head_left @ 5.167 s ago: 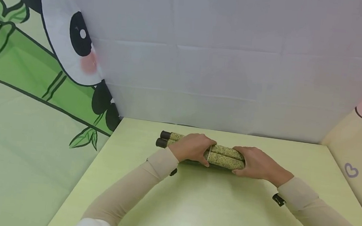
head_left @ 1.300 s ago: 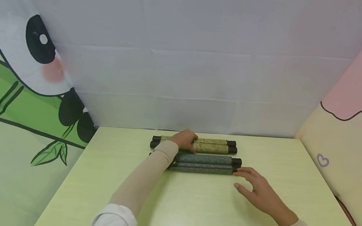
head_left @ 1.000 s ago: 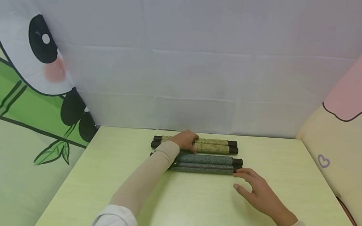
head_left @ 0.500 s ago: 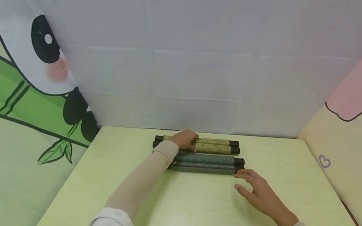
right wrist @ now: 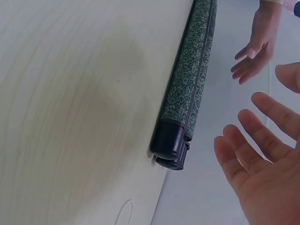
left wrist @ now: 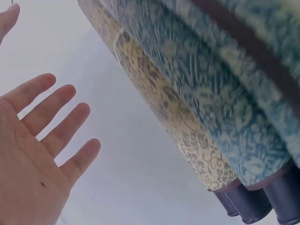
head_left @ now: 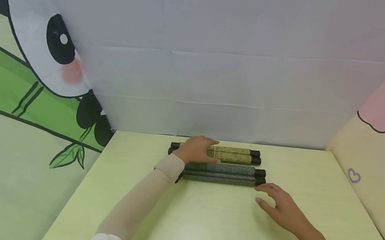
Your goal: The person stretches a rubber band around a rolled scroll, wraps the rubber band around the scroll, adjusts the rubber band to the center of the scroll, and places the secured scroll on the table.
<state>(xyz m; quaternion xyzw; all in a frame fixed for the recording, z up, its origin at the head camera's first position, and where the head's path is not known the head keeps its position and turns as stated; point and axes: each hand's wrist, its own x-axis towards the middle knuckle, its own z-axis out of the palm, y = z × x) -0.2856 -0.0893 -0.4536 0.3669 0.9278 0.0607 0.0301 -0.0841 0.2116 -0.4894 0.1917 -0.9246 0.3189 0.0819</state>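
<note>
1. The pale backdrop (head_left: 198,58) rises behind everything; to the left, a painted panda (head_left: 35,54) leans over bamboo.
2. The light yellow table (head_left: 196,221) carries all the rolls.
3. Two green rolls (head_left: 224,169) lie side by side on it, nearer the person; the left sleeve (head_left: 143,200) covers their left ends from the head camera.
4. Two yellow rolls (head_left: 235,158) lie just beyond, parallel to them. From above, the left hand hides part of their length.
5. The left hand (head_left: 196,150) looks laid on the yellow rolls from the head, but its own wrist view shows bare space between palm and rolls, with the fingers spread and straight. The right wrist camera also catches it hanging clear.
6. The right hand (head_left: 286,210) is near the green rolls' right ends, fingers parted and slightly bent, holding nothing; its wrist view shows the gap.
7. Dark end caps (right wrist: 167,140) finish the green rolls.
8. A white band (left wrist: 115,47) crosses the yellow pair.
9. A thin pale loop (right wrist: 132,206) lies on the tabletop, clear to the right wrist camera, barely visible from the head.
</note>
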